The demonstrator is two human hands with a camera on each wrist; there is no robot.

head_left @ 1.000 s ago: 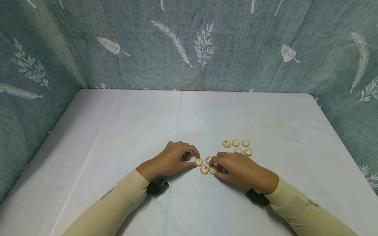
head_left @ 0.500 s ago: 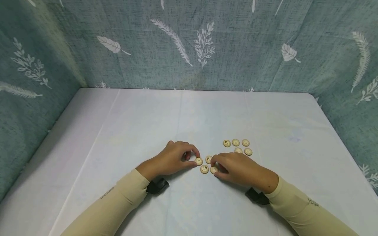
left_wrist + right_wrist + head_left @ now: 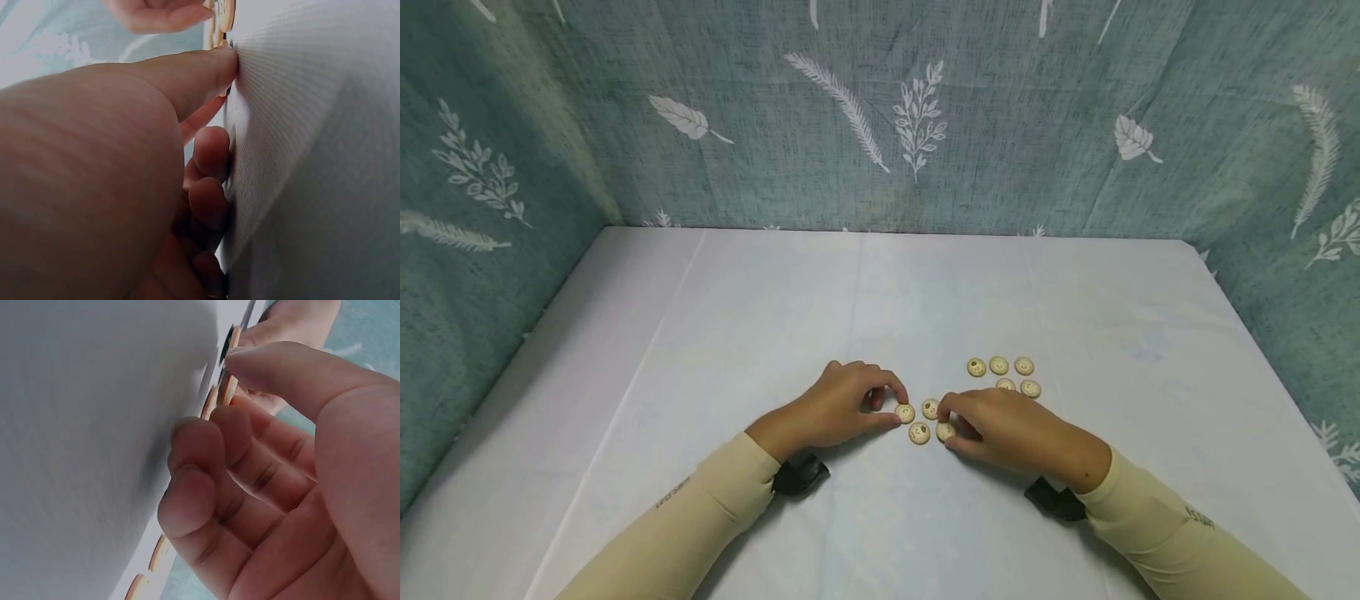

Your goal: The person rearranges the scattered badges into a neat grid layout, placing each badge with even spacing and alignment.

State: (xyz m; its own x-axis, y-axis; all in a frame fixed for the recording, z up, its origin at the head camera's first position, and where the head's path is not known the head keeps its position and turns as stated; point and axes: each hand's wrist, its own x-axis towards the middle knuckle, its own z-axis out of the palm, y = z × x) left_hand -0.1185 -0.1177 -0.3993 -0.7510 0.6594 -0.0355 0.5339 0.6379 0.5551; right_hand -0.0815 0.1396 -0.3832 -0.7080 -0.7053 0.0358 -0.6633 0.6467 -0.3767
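Note:
In the head view my left hand (image 3: 842,406) pinches a round wooden button (image 3: 905,413) between thumb and forefinger on the white tabletop. My right hand (image 3: 1007,427) pinches a second wooden button (image 3: 945,432) by its edges. Between the hands lie two more buttons, one upper (image 3: 930,408) and one lower (image 3: 919,432). Each is pale, with a small drawn face. Close up in the right wrist view, thumb and forefinger meet around the thin wooden button (image 3: 229,389). In the left wrist view the thumb hides most of the left hand's button.
Several more buttons (image 3: 998,365) lie in two rows beyond my right hand, the nearer row partly behind it. The white cloth (image 3: 760,317) covers the table. Green leaf-patterned fabric (image 3: 880,125) stands behind it and at both sides.
My right hand has slid its button slightly to the right, away from the lower middle button. The left hand has held its place on its button.

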